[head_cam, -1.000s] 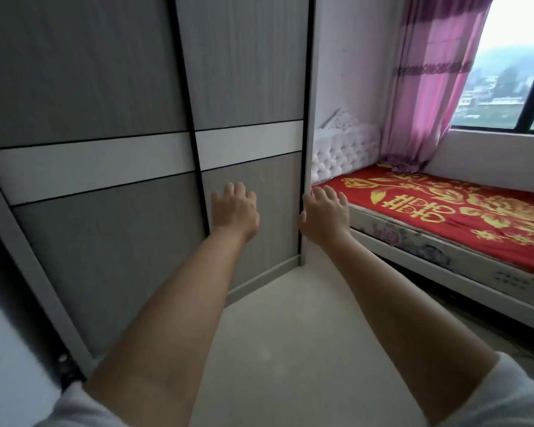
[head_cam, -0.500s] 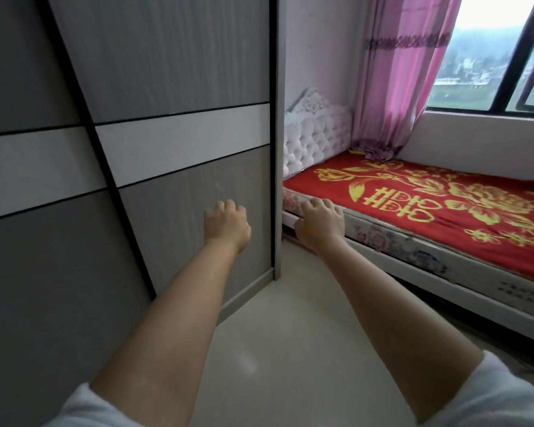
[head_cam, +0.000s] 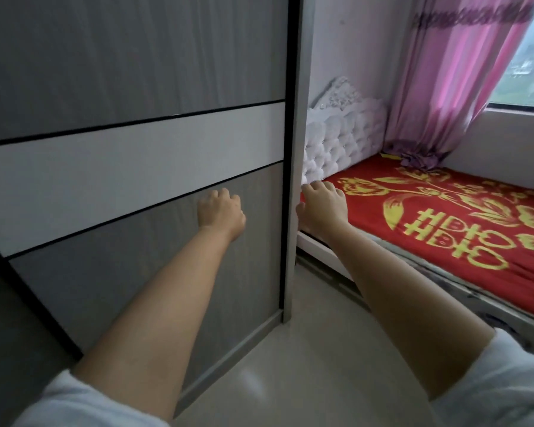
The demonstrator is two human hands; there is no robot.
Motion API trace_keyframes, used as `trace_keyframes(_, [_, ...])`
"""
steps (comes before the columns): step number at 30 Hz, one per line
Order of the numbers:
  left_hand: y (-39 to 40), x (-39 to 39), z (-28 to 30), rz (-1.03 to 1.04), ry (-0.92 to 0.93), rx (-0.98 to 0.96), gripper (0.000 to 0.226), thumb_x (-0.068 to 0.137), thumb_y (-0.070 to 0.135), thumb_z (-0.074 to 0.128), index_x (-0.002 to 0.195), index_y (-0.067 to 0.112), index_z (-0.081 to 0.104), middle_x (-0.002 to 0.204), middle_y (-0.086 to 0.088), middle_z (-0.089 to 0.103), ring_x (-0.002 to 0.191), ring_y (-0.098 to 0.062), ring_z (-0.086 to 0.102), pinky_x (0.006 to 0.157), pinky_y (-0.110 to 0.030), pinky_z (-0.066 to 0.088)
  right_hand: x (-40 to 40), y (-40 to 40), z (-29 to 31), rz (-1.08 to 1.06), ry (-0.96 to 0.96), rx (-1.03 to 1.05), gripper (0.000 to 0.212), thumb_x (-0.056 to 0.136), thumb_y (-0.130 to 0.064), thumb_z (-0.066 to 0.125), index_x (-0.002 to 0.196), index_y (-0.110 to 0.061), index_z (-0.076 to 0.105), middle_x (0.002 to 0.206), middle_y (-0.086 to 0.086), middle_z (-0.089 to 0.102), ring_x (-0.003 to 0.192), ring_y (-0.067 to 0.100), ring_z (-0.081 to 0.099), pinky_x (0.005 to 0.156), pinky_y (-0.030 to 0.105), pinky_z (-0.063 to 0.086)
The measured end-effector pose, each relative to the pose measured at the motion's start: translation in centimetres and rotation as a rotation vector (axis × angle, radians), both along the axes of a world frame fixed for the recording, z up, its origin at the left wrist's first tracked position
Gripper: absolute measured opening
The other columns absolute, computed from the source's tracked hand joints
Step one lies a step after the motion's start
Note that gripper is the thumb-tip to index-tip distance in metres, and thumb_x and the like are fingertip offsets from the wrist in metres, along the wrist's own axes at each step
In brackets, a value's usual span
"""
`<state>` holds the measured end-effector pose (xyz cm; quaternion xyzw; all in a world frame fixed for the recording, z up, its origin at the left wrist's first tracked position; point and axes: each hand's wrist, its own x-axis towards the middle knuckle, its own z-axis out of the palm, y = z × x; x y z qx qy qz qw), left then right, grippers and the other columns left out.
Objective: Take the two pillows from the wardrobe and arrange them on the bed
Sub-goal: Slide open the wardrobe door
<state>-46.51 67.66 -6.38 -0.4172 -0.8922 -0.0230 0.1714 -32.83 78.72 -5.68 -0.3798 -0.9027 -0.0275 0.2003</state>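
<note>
both hands at the shut wardrobe door [head_cam: 154, 87]: left hand [head_cam: 221, 212] on panel, right hand [head_cam: 322, 208] at edge

Wardrobe [head_cam: 136, 149] left, bed [head_cam: 444, 229] right — headboard [head_cam: 342, 140] just behind the wardrobe's edge, curtain [head_cam: 450, 75] beyond.

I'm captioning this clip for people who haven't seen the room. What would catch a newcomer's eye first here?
Probably the bed on the right, with its bright red cover patterned in gold, and the pink curtain hanging above its far end by the window. Next come the two bare arms reaching forward: the left hand against the grey wardrobe door, the right hand at the door's right edge. The wardrobe is closed, and no pillows are visible.
</note>
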Motion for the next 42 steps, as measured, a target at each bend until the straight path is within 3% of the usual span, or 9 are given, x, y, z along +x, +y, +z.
trace_keyframes(14, [28.4,-14.3,6.5,-0.066,0.12,0.318,0.018,0.085,0.005,0.048,0.094,-0.006,0.06,0.109,-0.022,0.059,0.101,-0.034,0.053,0.069,-0.035,0.037,-17.0,30.9,6.6,0.14,0.269,0.059,0.036,0.091,-0.015,0.047,0.124,-0.004,0.05,0.133,0.015,0.051,0.124,0.032,0.042,0.099,0.043,0.04])
trace_keyframes(18, [33.7,-15.8,7.3,-0.103,0.288,0.457,0.025,0.072,-0.002,0.067,0.094,-0.012,0.065,0.111,-0.032,0.064,0.106,-0.045,0.059,0.082,-0.05,0.051,-21.2,37.6,6.7,0.367,0.376,0.229,0.047,0.084,-0.013,0.058,0.128,0.001,0.047,0.14,0.022,0.045,0.131,0.036,0.039,0.106,0.048,0.036])
trace_keyframes(24, [39.0,-17.8,8.0,0.118,0.407,0.394,0.052,0.062,0.004,0.079,0.11,-0.008,0.063,0.123,-0.033,0.059,0.115,-0.05,0.055,0.09,-0.068,0.041,-24.6,43.0,5.6,0.679,0.562,0.347,0.059,0.063,0.0,0.077,0.112,0.021,0.055,0.119,0.036,0.058,0.112,0.051,0.055,0.09,0.062,0.045])
trace_keyframes(28, [40.2,-19.8,8.3,0.221,0.522,0.292,0.056,0.077,0.027,0.058,0.121,-0.008,0.054,0.125,-0.027,0.061,0.113,-0.045,0.058,0.088,-0.068,0.042,-26.4,44.6,4.6,0.745,0.608,0.458,0.05,0.078,-0.015,0.057,0.116,0.016,0.048,0.118,0.034,0.061,0.11,0.048,0.058,0.091,0.058,0.047])
trace_keyframes(30, [39.8,-21.1,7.7,0.252,0.68,0.231,0.058,0.079,0.037,0.042,0.123,-0.001,0.048,0.12,-0.022,0.066,0.113,-0.037,0.062,0.09,-0.061,0.047,-27.1,44.9,3.9,0.766,0.674,0.503,0.049,0.08,-0.018,0.045,0.119,0.011,0.038,0.127,0.032,0.052,0.12,0.045,0.049,0.11,0.045,0.035])
trace_keyframes(32, [39.3,-22.5,7.0,0.218,0.822,0.264,0.058,0.079,0.039,0.038,0.124,0.002,0.042,0.12,-0.021,0.066,0.121,-0.032,0.048,0.113,-0.049,0.025,-27.7,45.1,3.8,0.798,0.754,0.509,0.047,0.08,-0.014,0.042,0.12,0.009,0.034,0.13,0.026,0.036,0.123,0.04,0.035,0.118,0.039,0.014])
trace_keyframes(35, [39.1,-23.2,7.2,0.228,0.871,0.297,0.058,0.079,0.038,0.039,0.124,0.002,0.04,0.12,-0.022,0.065,0.12,-0.027,0.036,0.118,-0.032,-0.015,-27.9,45.5,4.1,0.796,0.744,0.529,0.045,0.078,-0.011,0.045,0.116,0.011,0.039,0.124,0.032,0.054,0.12,0.044,0.044,0.104,0.046,0.027])
trace_keyframes(39, [37.4,-23.4,6.7,0.229,0.883,0.287,0.057,0.079,0.036,0.04,0.125,0.002,0.039,0.134,-0.016,0.055,0.145,-0.015,0.002,0.118,-0.029,-0.018,-27.5,45.6,3.8,0.81,0.749,0.501,0.043,0.078,-0.009,0.045,0.116,0.011,0.039,0.115,0.035,0.061,0.116,0.048,0.051,0.107,0.047,0.031])
trace_keyframes(42, [34.4,-24.4,6.9,0.215,0.957,0.287,0.056,0.082,0.036,0.037,0.128,0.003,0.037,0.158,-0.005,0.01,0.143,-0.003,-0.019,0.118,-0.029,-0.017,-27.4,44.5,4.1,0.789,0.812,0.47,0.04,0.077,-0.003,0.043,0.115,0.01,0.04,0.115,0.036,0.061,0.111,0.05,0.055,0.098,0.052,0.044])
